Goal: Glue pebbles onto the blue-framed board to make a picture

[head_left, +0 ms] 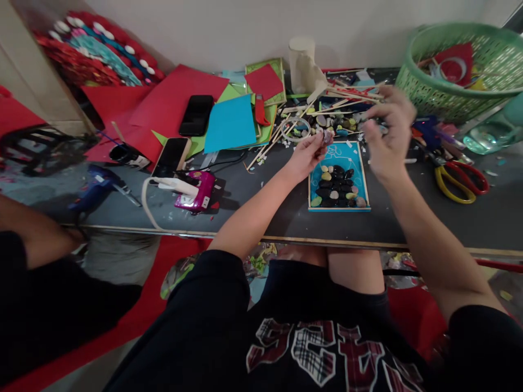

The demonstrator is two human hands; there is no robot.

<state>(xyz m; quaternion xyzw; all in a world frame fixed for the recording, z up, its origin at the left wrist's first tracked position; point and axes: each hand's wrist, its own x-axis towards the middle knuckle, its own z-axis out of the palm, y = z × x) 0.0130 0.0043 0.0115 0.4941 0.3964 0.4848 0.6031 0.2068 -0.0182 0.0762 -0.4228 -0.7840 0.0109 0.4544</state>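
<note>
My left hand (pixel 307 156) is closed, with its fingertips pinching a small purplish pebble (pixel 327 136) above the top edge of a framed blue panel (pixel 321 180). Black and pale pebbles (pixel 336 185) cover the panel's lower part, and white lines are drawn near its top. To the right of the panel, my right hand (pixel 390 133) is raised with thumb and fingers apart. It is slightly blurred, and no object shows in it. Behind both hands lies a heap of loose pebbles (pixel 347 121), with thin wooden sticks (pixel 267 149) and a clear tape ring (pixel 296 129) beside it.
Scissors (pixel 460 179) and a green basket (pixel 447 90) stand to the right. Leftward are a pink power socket (pixel 196 191) with a white cord, two phones (pixel 196 115), blue paper (pixel 231 124), red sheets (pixel 171 95) and a blue glue gun (pixel 96 185). Another person's arm (pixel 36 226) rests at far left.
</note>
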